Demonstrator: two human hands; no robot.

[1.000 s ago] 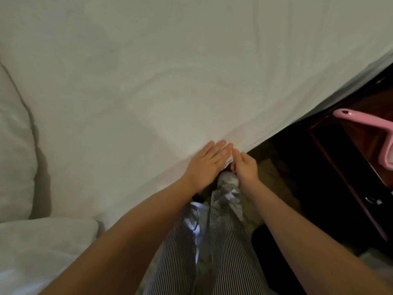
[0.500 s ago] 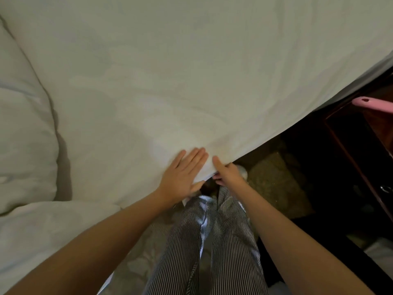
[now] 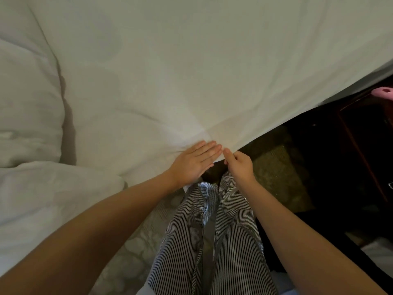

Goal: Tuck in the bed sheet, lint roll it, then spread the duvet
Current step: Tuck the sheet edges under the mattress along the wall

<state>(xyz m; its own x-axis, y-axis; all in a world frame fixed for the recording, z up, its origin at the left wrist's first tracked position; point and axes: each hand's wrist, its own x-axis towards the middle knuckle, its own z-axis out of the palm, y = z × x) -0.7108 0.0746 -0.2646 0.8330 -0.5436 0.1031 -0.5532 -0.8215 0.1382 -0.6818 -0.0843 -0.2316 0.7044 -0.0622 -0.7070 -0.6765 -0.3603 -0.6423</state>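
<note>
The white bed sheet (image 3: 202,71) covers the mattress across the upper view, its edge running diagonally down to my hands. My left hand (image 3: 195,161) lies flat with straight fingers on the sheet at the mattress edge. Right beside it, my right hand (image 3: 238,165) curls its fingers and thumb round the sheet's hanging edge. A bunched white duvet (image 3: 27,116) lies piled at the left. Only the pink handle tip of the lint roller (image 3: 383,90) shows at the right edge.
A dark wooden bedside table (image 3: 365,145) stands at the right, close to the bed. Patterned carpet (image 3: 278,175) shows between bed and table. My legs in striped trousers (image 3: 212,241) stand against the bed's side.
The view has shifted left, so the duvet shows more and the lint roller slid toward the right edge. Both hands stay at the sheet's edge, the right one now gripping it more from the side.
</note>
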